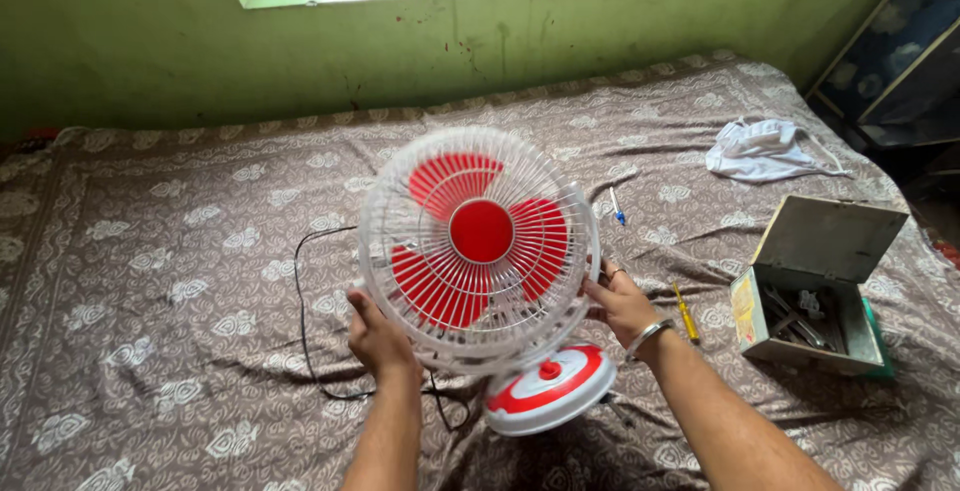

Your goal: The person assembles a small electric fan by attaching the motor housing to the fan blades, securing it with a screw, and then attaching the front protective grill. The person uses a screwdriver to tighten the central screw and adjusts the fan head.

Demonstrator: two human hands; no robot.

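i hold the small white-caged table fan with red blades (478, 246) between both hands over the patterned brown bed sheet (170, 251). my left hand (378, 336) is clamped on the cage at 7 o'clock, my right hand (622, 303) at 4 o'clock. an open grey tool box (815, 286) lies at 3 o'clock.

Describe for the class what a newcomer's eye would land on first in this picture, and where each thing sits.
A red and white table fan fills the middle, gripped at its grille by the left hand and the right hand. It stands on a patterned bedspread. To the right lies an open box of tools.
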